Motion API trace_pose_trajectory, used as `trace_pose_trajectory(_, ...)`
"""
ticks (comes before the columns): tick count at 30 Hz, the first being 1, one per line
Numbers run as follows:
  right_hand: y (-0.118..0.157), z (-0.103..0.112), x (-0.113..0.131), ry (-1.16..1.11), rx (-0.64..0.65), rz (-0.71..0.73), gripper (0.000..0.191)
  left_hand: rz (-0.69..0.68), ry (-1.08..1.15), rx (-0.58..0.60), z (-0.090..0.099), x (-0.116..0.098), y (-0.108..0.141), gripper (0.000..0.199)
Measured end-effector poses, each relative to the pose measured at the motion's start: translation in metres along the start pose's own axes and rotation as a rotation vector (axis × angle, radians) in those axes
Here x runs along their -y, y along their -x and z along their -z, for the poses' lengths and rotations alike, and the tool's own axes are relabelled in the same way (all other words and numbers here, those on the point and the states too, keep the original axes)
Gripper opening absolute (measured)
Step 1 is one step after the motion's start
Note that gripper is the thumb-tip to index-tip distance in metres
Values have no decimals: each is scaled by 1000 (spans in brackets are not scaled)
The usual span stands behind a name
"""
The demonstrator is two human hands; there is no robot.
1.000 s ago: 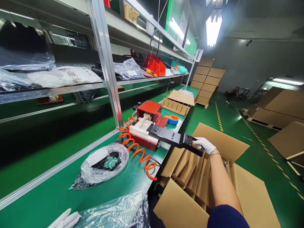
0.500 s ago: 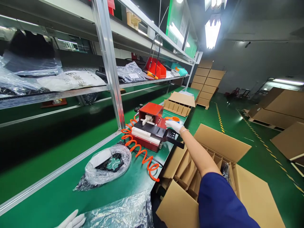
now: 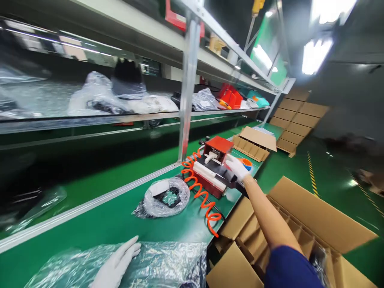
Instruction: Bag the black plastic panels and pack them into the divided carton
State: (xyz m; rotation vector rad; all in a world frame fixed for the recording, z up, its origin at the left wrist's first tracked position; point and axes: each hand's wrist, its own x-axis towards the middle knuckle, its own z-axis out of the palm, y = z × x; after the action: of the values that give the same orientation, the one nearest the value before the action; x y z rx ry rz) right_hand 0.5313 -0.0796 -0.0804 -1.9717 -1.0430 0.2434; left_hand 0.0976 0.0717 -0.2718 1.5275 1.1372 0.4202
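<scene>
Over on the left, the left hand in a white glove is laid flat, fingers spread, on a crinkly clear plastic bag at the near edge of the green worktop. Nothing is gripped there, it's just resting palm down.

A bit further along, a smaller clear bag with something black inside is seen lying on the worktop, just beside an orange coiled hose. The hose is run up to a red fixture with white blocks on top.

A black handheld device is laid across that fixture, and the gloved right hand is stretched out over its handle end. The fingers look curled onto it, though whether it's actually clamped can't be told, since it's blurred. An orange and blue thing is partly hidden just behind the hand.

On the right, an open cardboard box with dividers is stood below the worktop edge, under the outstretched arm. Flat cardboard sheets are stacked well back.
</scene>
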Motion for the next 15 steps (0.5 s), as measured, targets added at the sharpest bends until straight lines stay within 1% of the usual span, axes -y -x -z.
trace_pose_trajectory(1,15,-15,1,-19,78,33,39,3,28,-8,-4,-8,6,53)
trace_pose_trajectory(3,53,-56,-8,-68,301,98,38,7,67,-7,-9,-20,16,56)
trace_pose_trajectory(4,75,-79,-18,-100,427,134,41,18,98,-2,-10,-25,19,58)
trace_pose_trajectory(5,97,-103,-32,-76,527,159,41,28,132,12,-8,-29,22,60)
trace_pose_trajectory(6,118,-127,-48,-25,555,193,41,33,160,16,-4,-33,24,61)
trace_pose_trajectory(7,136,-149,-65,24,530,229,42,27,177,7,4,-37,24,61)
trace_pose_trajectory(8,149,-168,-81,64,493,253,44,10,184,-27,15,-42,23,60)
trace_pose_trajectory(9,159,-184,-96,92,442,269,44,-14,195,-99,29,-47,20,58)
trace_pose_trajectory(10,164,-196,-108,106,384,295,45,-41,203,-196,47,-53,15,56)
trace_pose_trajectory(11,166,-205,-117,110,334,324,45,-69,235,-337,67,-58,7,53)
trace_pose_trajectory(12,167,-211,-122,112,290,355,44,-84,298,-504,90,-63,-3,50)
trace_pose_trajectory(14,165,-215,-126,135,228,405,43,-61,372,-757,135,-68,-28,63)
trace_pose_trajectory(15,164,-215,-125,159,212,420,42,-2,430,-856,155,-68,-42,71)
